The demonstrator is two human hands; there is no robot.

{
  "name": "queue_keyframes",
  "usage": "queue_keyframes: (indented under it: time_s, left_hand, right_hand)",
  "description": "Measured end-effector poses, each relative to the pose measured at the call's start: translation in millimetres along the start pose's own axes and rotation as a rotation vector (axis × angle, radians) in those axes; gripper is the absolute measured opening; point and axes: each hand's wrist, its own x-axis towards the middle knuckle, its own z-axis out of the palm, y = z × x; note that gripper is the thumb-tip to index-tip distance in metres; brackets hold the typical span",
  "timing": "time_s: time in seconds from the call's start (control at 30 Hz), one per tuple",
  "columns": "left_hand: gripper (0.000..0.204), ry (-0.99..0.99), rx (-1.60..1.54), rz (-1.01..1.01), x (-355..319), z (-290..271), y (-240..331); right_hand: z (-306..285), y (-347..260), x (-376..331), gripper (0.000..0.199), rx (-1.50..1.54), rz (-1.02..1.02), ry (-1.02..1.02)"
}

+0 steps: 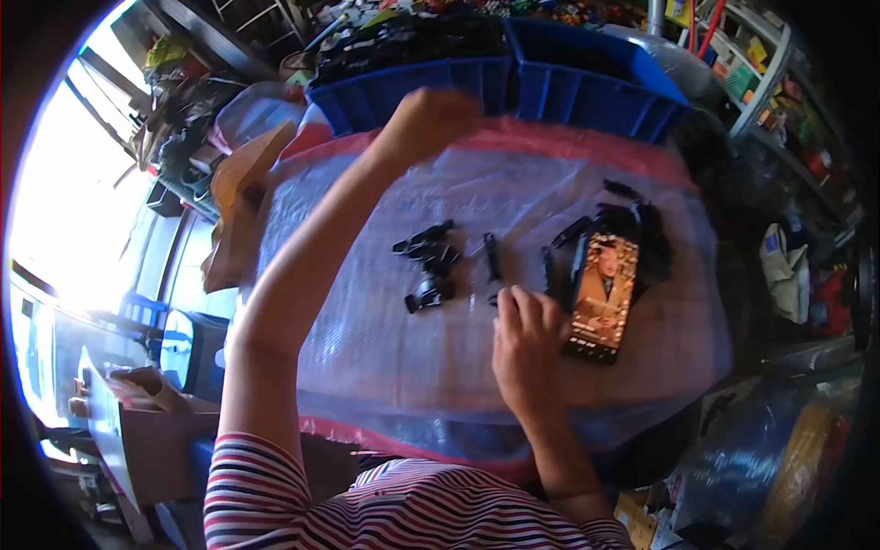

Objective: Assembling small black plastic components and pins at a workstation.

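My left hand (434,119) is raised over the far edge of the table, in front of a blue bin (412,87). Motion blurs its fingers, so what it holds, if anything, cannot be seen. Lower down, at the middle of the table, my right hand (530,344) has its fingers bent together at a small black part (493,300), mostly covered by the fingertips. Just beyond lie two slim black pieces (492,257), apart from each other. A cluster of black parts (433,266) sits to the left. Right of my hand, a lit phone (605,298) leans against a black pile (649,229).
A translucent plastic sheet with red borders (367,367) covers the table. A second blue bin (596,87) stands at the back right; dark items fill the left one. Shelves (765,82) crowd the right side, and a cardboard box (165,440) stands at the lower left.
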Motion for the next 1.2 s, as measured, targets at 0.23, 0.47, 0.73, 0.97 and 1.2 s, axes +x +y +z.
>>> queue_keyframes:
  time_s: [0.23,0.47,0.73,0.97,1.2]
  left_hand:
    - [0.021,0.082,0.500,-0.080,-154,-5,-22]
    - [0.006,0.126,0.047,-0.245,-161,-2,5]
    - [0.014,-0.226,-0.690,-0.244,-166,18,54]
    - [0.014,-0.282,-1.346,-0.459,-185,43,43]
    - [0.017,-0.212,-1.365,-0.533,-182,38,42]
  right_hand:
    - [-9,-22,7,0.029,0.183,-0.132,0.153]
    - [-12,-34,-17,0.024,0.836,0.167,0.143]
    - [-24,-50,4,0.035,0.893,0.113,0.158]
    - [-10,-50,11,0.037,0.775,-0.061,0.261]
    - [-15,-50,4,0.026,0.957,0.163,0.172]
